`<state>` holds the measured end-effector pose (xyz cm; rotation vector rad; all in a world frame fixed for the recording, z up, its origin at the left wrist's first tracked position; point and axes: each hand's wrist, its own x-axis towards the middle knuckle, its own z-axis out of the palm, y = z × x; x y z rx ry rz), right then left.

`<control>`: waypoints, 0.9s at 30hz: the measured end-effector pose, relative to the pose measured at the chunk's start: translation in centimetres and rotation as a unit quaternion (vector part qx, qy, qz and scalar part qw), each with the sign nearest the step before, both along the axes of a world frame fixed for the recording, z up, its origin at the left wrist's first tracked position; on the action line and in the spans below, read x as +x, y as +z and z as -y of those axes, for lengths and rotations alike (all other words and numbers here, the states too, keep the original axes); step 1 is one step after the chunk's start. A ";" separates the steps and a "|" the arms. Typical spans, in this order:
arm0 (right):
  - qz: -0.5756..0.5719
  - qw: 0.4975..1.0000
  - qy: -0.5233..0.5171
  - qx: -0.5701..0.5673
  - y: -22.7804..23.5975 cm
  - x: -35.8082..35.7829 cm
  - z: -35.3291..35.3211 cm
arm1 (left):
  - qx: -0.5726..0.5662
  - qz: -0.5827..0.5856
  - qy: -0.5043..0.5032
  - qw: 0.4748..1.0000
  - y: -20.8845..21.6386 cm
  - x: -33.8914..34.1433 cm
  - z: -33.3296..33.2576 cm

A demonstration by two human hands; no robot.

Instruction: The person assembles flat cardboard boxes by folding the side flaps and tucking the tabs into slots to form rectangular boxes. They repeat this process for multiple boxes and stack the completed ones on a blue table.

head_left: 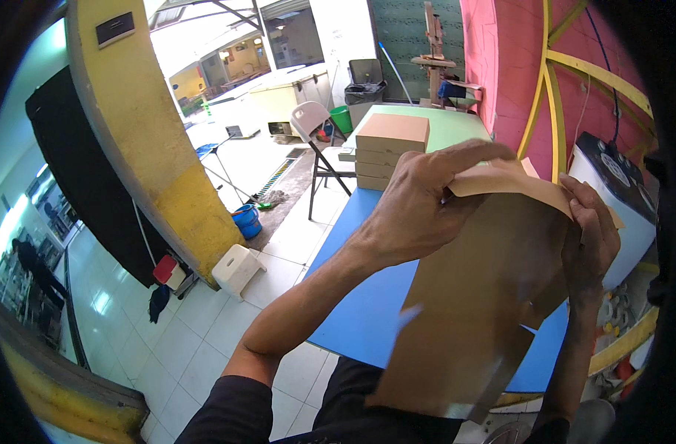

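Note:
Both my hands grip the top of a brown cardboard box blank [478, 274], held tilted up over the blue table top [375, 274]. Its lower end hangs down past the near table edge toward my lap. My left hand [434, 200] is closed on the upper left part, its fingers curled round a folded flap. On the right edge my right hand [591, 229] is closed too, fingers bent over the flap, which bows between the two hands. Beyond my left hand stands a stack of several folded cardboard boxes [392, 137].
A pale green table [456, 122] adjoins the blue one at the far side. A white folding chair [315, 126] and a white stool [238, 270] stand to the left. At the right are a washing machine [611, 192] and a yellow metal frame [556, 111].

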<state>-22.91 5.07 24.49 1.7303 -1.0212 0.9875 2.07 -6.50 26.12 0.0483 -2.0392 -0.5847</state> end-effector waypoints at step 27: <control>0.171 0.872 0.159 0.430 2.5 9.1 -0.2 | -0.133 0.337 0.195 0.912 4.4 3.2 -4.9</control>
